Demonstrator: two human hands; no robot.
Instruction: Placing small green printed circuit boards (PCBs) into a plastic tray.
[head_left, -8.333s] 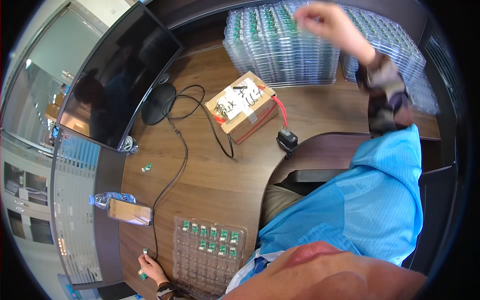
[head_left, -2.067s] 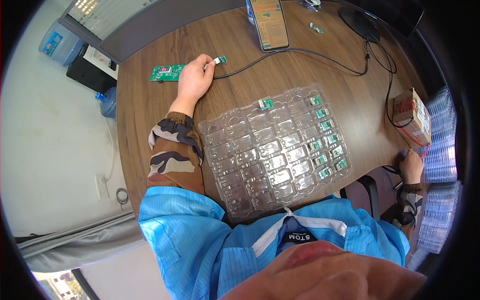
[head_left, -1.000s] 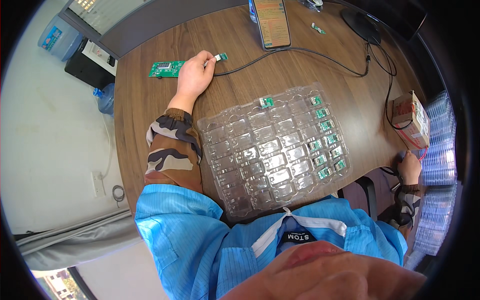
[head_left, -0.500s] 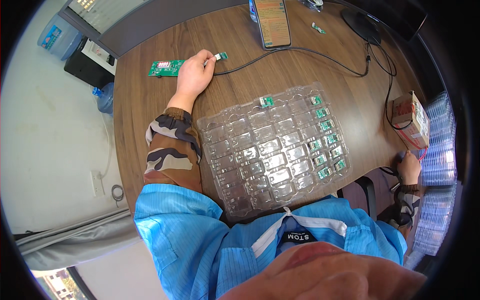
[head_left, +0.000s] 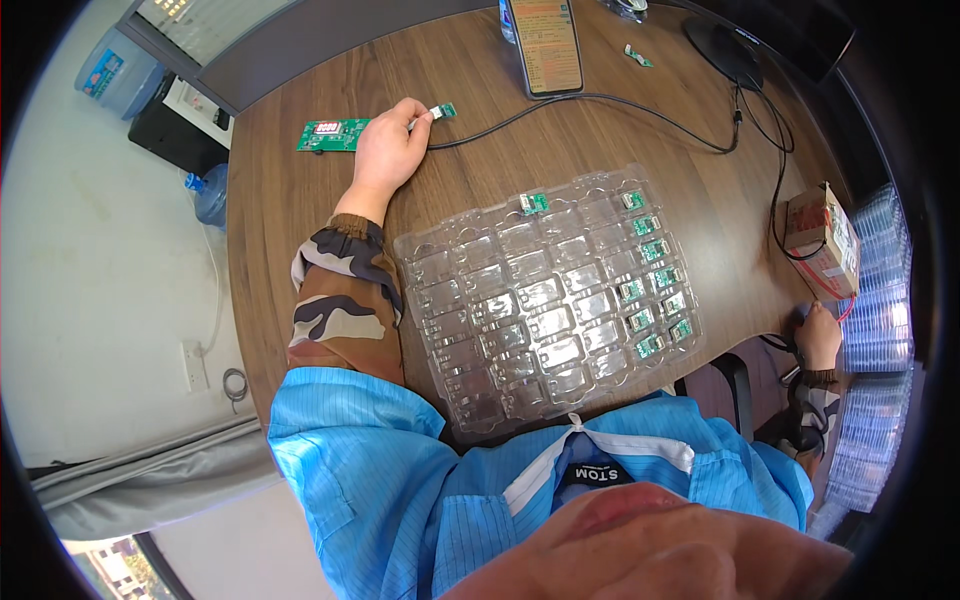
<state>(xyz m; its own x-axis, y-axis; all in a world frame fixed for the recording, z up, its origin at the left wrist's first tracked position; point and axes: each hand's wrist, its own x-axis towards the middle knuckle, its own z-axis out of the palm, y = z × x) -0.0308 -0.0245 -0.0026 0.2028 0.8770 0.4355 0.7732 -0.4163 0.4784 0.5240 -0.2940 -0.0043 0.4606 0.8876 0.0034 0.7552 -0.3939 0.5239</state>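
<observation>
My left hand [head_left: 391, 147] rests over the right end of a long green circuit board [head_left: 343, 136] with a lit red digit display. Its thumb and forefinger pinch a small green circuit board with a white connector [head_left: 443, 112], beside the larger board's end. Part of the larger board is hidden under the hand. My right hand [head_left: 820, 337] is at the desk's right edge, curled below a cardboard box [head_left: 822, 241] with red wires. What those fingers hold, if anything, cannot be made out. Nearer me lies a clear plastic tray [head_left: 497, 272], with several small green boards [head_left: 653, 250] mostly along its right side.
A phone [head_left: 546, 50] stands upright at the back, with a black cable [head_left: 640, 107] running past it. Another small board [head_left: 637, 57] lies near a monitor stand [head_left: 722, 52]. Stacked clear trays [head_left: 874, 280] stand at far right.
The lit digits on the long board's display look different. Both hands stay in place.
</observation>
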